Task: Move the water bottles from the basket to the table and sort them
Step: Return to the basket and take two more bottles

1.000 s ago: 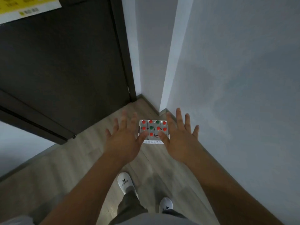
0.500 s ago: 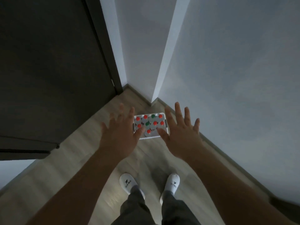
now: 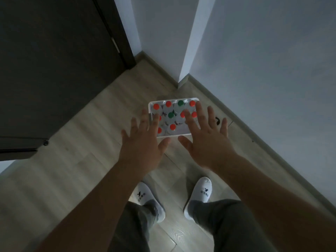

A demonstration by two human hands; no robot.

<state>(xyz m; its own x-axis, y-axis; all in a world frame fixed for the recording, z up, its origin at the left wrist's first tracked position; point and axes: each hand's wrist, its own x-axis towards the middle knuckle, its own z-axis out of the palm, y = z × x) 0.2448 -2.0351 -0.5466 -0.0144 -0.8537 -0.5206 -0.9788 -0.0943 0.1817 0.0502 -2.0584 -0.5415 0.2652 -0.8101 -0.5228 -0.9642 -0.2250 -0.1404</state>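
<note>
Bottles [image 3: 171, 115], clear plastic w/ red/green caps, all in white rect. basket [image 3: 172, 136], none moved; my left hand [image 3: 143, 148], right hand [image 3: 207, 146]: grip wide, empty.

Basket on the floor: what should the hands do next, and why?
Probably lower the left hand and right hand to grip the basket by its sides: both are open, holding nothing, and the bottles stand in it on the floor.
</note>
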